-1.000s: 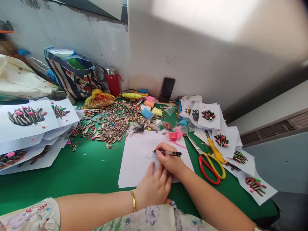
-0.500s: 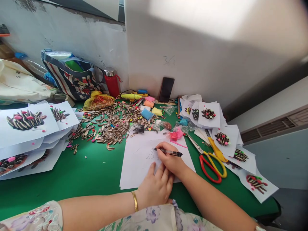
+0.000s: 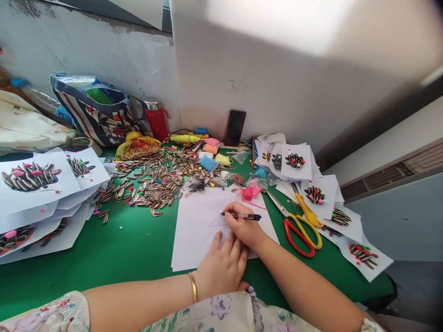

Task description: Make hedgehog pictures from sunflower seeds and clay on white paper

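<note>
My right hand (image 3: 244, 226) is closed round a black pen (image 3: 242, 216), its tip on a small outline drawing on a white sheet of paper (image 3: 199, 226) on the green table (image 3: 124, 244). My left hand (image 3: 223, 265), with a gold bangle at the wrist, lies flat on the sheet's near edge, fingers stretched out, just below the right hand. A pile of striped sunflower seeds (image 3: 155, 177) lies beyond the sheet.
Red and yellow scissors (image 3: 299, 226) lie right of the sheet. Paper sheets with seed hedgehogs are stacked at the left (image 3: 38, 184) and spread at the right (image 3: 313, 193). Clay pieces, a phone (image 3: 235, 127), a red flask (image 3: 155, 121) and a striped bag (image 3: 97, 108) stand along the wall.
The view has shifted slightly; both hands stay on the sheet, the pen tip barely moving over the drawing.
</note>
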The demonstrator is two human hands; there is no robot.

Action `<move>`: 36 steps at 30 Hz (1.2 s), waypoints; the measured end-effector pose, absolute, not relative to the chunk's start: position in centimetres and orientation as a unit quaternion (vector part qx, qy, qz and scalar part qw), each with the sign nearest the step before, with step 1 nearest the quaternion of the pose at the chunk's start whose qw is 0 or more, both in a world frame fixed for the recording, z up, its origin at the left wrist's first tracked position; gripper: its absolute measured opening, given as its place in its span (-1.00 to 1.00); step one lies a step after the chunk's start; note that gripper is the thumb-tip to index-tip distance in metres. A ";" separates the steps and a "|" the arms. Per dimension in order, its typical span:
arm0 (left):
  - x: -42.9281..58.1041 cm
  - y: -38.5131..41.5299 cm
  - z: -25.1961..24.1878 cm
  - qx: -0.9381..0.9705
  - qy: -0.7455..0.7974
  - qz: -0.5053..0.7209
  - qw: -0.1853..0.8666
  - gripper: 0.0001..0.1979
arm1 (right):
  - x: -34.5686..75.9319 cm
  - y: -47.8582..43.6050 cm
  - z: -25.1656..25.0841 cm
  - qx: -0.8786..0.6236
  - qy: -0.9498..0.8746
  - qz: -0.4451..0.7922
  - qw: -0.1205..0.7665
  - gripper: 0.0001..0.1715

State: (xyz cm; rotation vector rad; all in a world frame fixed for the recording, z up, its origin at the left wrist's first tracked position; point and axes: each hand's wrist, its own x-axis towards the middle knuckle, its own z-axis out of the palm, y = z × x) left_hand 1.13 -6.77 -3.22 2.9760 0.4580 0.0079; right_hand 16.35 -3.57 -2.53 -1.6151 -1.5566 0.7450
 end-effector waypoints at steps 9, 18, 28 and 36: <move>1.2 -6.7 -2.9 0.984 0.160 -0.001 0.075 -0.24 | 16.1 -3.5 -2.4 -0.643 -0.622 0.263 0.362 -0.86; 1.1 -6.9 -2.6 0.984 0.168 0.005 0.062 -0.22 | 16.8 -3.5 -2.7 -0.639 -0.600 0.279 0.392 -0.86; 1.1 -7.0 -2.3 0.983 0.172 0.003 0.059 -0.21 | 16.6 -3.3 -2.6 -0.644 -0.615 0.269 0.368 -0.85; 1.0 -7.0 -2.4 0.985 0.167 0.003 0.051 -0.23 | 17.1 -3.4 -3.3 -0.641 -0.597 0.272 0.398 -0.86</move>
